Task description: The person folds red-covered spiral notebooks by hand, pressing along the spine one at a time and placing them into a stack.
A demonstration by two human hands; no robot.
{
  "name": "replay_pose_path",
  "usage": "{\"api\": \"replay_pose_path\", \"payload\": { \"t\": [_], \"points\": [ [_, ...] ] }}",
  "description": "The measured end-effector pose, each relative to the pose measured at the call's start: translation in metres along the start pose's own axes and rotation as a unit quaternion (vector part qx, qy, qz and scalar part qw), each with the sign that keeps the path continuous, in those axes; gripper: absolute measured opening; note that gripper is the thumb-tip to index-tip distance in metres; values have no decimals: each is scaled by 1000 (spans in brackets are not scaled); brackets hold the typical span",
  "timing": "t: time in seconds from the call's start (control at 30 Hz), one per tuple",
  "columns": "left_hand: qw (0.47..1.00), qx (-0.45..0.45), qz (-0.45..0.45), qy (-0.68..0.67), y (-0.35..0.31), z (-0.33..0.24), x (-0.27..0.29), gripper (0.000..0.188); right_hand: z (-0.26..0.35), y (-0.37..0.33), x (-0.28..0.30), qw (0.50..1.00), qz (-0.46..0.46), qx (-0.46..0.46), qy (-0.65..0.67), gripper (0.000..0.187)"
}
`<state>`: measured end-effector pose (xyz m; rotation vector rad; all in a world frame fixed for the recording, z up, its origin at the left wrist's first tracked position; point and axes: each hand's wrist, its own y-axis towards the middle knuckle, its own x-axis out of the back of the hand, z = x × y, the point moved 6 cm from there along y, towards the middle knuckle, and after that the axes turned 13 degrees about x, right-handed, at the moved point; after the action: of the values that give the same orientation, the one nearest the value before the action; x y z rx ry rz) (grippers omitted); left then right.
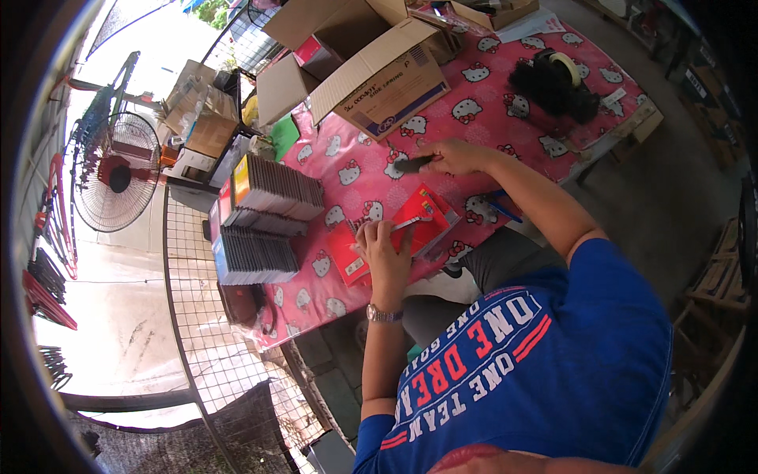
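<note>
My left hand (384,250), with a watch on its wrist, rests on flat red packs lying in front of me. Its fingers are bent down at the left red pack (342,251); a thin whitish strip (410,222) runs from beside them across the right red pack (439,219). Whether the fingers pinch the strip is hard to see. Above and to the right, my right hand (459,157) is closed round a short dark tool (413,164), held over the table and apart from the packs. The tool's exact kind does not show.
Rows of thin packs (272,197) stand at left on the pink patterned tablecloth (332,174). An open cardboard box (395,87) sits at the back. A black furry bundle (553,87) and a tape roll (565,69) lie far right. A fan (118,174) stands left.
</note>
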<state>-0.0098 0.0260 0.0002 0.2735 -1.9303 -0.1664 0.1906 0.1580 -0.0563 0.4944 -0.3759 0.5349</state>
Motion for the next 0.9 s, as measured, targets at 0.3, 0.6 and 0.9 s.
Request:
{"api": "replay_pose_path", "payload": {
  "t": [0.3, 0.6, 0.9],
  "points": [
    [990, -122, -27, -64, 14, -19, -1, 28, 80, -21, 27, 965, 141, 38, 220, 26],
    [989, -125, -23, -69, 19, -23, -1, 30, 57, -19, 11, 969, 161, -25, 188, 27],
    [991, -18, -1, -133, 25, 16, 2, 33, 67, -3, 20, 917, 73, 38, 391, 22]
  ]
}}
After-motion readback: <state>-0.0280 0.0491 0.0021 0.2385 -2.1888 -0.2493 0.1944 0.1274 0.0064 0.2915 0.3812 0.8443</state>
